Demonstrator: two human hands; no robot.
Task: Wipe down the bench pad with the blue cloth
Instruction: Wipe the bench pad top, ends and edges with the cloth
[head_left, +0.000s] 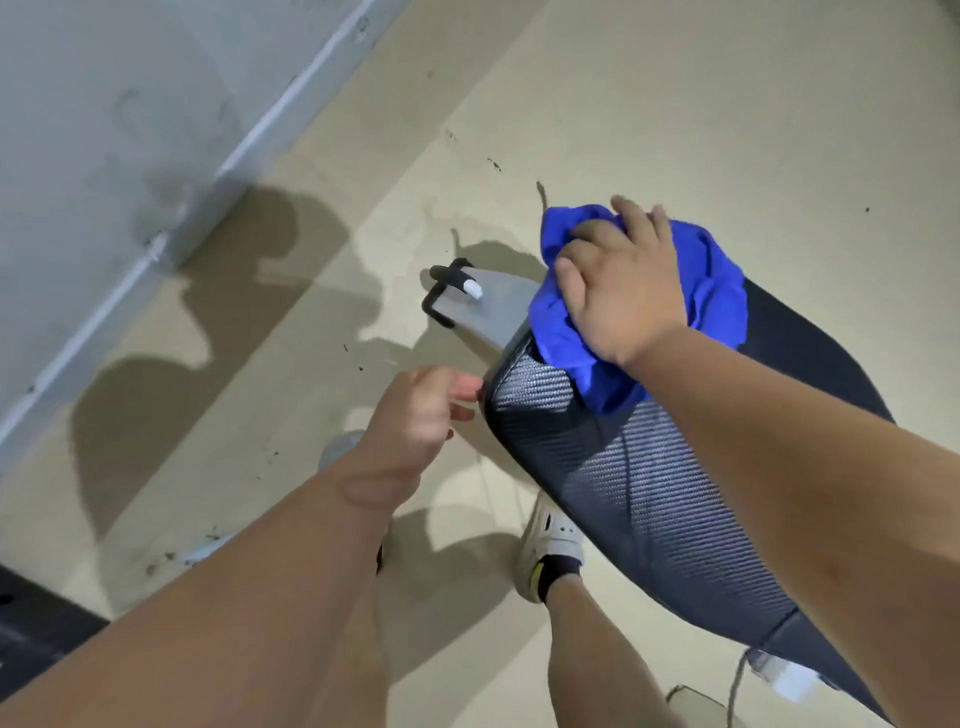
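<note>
My right hand (618, 291) is pressing down flat on the blue cloth (711, 291), the fingers (636, 218) spread wide and laid over the bunched fabric rather than closed around it. The cloth is sitting crumpled beneath and around my palm, spilling out past my fingertips and back under my wrist, at the near-left end of the bench pad (654, 499). The pad, dark with a woven carbon-style texture, is running away from under my palm toward my right forearm and the lower right corner of the view, tilted on a diagonal.

My left hand (415, 421) is hanging just to the left of the pad's rounded corner, the fingers (462, 389) loosely curled and partly open, gripping nothing; the fingertips are reaching close to the pad's edge, and I cannot tell whether they are touching it.

Just beyond my right fingers, a grey metal bracket (488, 301) is jutting out from under the pad's end, carrying a black handle with a white tip (457, 288).

Below the pad, between my two forearms, my foot in a white shoe (550, 540) and dark sock is standing on the beige floor (727, 104). Beyond my left hand, a grey wall (104, 104) with a pale baseboard is crossing the upper left, and shadows are falling across the floor.
</note>
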